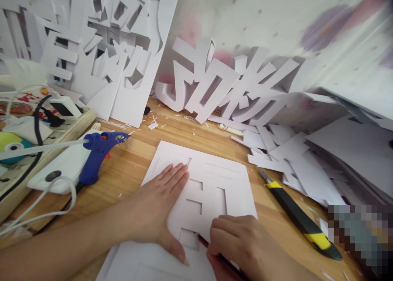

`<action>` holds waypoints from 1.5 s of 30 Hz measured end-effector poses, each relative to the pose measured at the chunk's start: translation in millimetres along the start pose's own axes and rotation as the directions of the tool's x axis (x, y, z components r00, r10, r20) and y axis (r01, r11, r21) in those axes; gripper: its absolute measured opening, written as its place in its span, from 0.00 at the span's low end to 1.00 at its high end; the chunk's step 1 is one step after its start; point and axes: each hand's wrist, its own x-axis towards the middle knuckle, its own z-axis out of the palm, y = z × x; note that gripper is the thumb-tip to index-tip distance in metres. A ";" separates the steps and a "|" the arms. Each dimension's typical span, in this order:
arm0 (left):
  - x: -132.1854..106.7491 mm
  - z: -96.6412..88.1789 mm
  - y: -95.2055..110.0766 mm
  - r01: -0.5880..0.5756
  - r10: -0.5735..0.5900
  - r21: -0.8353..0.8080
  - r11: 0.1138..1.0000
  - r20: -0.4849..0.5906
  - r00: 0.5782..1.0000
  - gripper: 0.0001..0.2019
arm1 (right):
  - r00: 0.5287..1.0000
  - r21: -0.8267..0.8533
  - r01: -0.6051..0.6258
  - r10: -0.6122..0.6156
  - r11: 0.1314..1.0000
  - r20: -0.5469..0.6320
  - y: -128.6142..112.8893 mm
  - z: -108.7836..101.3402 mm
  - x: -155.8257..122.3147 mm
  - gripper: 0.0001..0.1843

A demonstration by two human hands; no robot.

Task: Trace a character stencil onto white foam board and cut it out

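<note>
A white foam board [236,183] with a cut-out character lies on the wooden table [135,166] in front of me. My left hand [158,203] rests flat on the board's left part, fingers stretched out and together. My right hand [245,242] is closed around a thin red and black pencil [202,240], whose tip touches the board near a square cut-out just below my left thumb.
A yellow and black utility knife [302,217] lies right of the board. A blue glue gun [98,150] rests on a white box at the left, with cables. White cut-out characters [208,84] and foam scraps [294,166] lean and pile at the back and right.
</note>
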 end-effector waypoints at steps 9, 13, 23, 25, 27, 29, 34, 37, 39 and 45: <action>1.6 -7.9 4.8 0.039 -0.037 -0.027 0.999 0.058 0.998 0.61 | 0.965 -0.016 -0.256 0.256 0.967 0.059 -6.7 -5.9 8.3 0.08; 1.5 -4.7 2.8 0.014 -0.013 -0.034 0.999 0.031 0.999 0.61 | 0.929 -0.051 -0.347 0.350 0.937 0.120 -13.1 -12.7 24.3 0.10; 0.6 2.0 0.3 -0.001 0.000 -0.035 0.999 -0.029 1.000 0.60 | 0.887 0.303 -0.447 0.461 0.842 0.025 -9.5 -15.3 39.6 0.21; 0.1 2.6 0.4 0.001 -0.002 -0.034 0.999 -0.025 1.000 0.60 | 0.869 0.392 -0.469 0.492 0.791 0.048 -3.2 -12.0 35.7 0.22; 0.2 4.0 -0.2 -0.004 0.003 -0.028 1.000 -0.029 1.000 0.60 | 0.862 0.424 -0.480 0.503 0.768 0.064 1.6 -8.9 31.9 0.23; 0.4 6.4 -1.8 -0.018 0.017 -0.017 1.000 -0.055 0.998 0.60 | 0.865 0.430 -0.474 0.497 0.768 0.065 4.3 -6.2 28.5 0.23; 0.0 9.2 -4.4 -0.041 0.040 -0.007 0.999 -0.093 0.995 0.59 | 0.868 0.461 -0.472 0.488 0.752 0.093 4.1 -3.3 24.0 0.22; -0.1 4.9 -2.1 -0.027 0.026 -0.015 1.000 -0.058 0.998 0.59 | 0.886 0.399 -0.454 0.450 0.797 0.110 -0.4 -5.0 26.6 0.21; 0.5 2.2 -0.7 -0.013 0.012 -0.023 1.000 -0.027 1.000 0.59 | 0.891 0.309 -0.453 0.438 0.836 0.120 -5.3 -6.9 31.1 0.19; 3.0 12.1 -6.9 -0.072 0.074 0.027 0.997 -0.108 0.991 0.61 | 0.936 0.150 -0.349 0.339 0.925 0.091 -23.1 -10.1 49.1 0.17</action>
